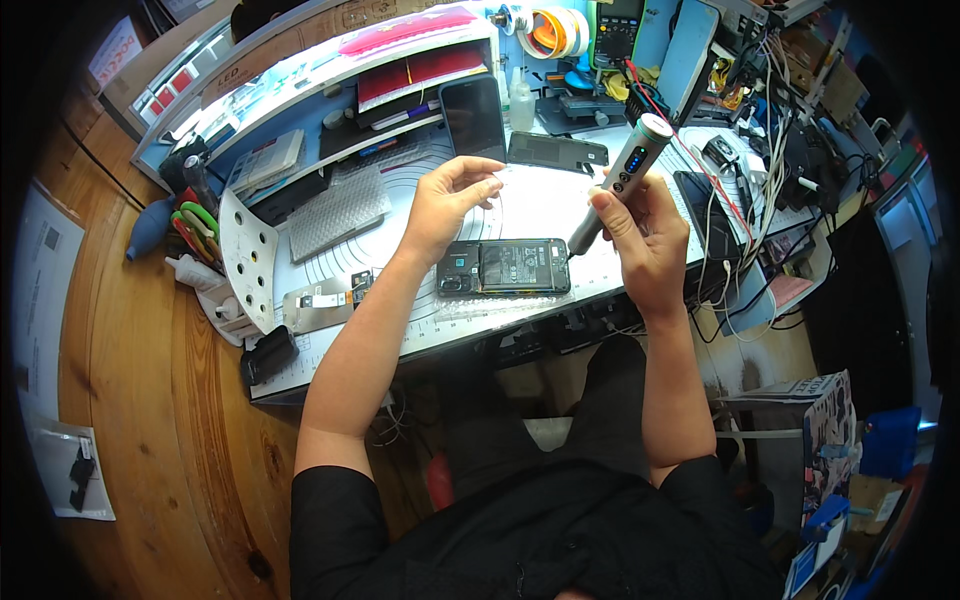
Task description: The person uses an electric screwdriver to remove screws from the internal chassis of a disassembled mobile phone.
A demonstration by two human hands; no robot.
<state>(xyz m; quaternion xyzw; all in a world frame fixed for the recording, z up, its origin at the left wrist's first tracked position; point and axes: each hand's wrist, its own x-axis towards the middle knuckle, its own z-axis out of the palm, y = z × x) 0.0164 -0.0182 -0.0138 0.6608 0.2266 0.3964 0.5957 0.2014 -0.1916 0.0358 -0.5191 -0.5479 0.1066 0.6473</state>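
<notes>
A grey electric screwdriver [625, 175] with a small lit display is gripped in my right hand [652, 240]. It tilts down to the left, and its tip meets the right end of an opened phone [520, 267]. The phone lies flat with its back off, showing a dark battery and a camera block. Just above the phone's left half hovers my left hand [455, 205], thumb and fingers drawn together; what they may hold is too small to make out. Bubble wrap [500, 307] lies beneath the phone. Behind it rests a loose dark back cover [557, 151].
Another dark phone [473, 118] leans against the shelf. A bubble-wrap sheet [338, 212], a metal plate [320, 303] and a tool holder [247, 262] stand left. On the right lie a dark phone [706, 215] and tangled cables [775, 100]. A multimeter [616, 35] stands behind.
</notes>
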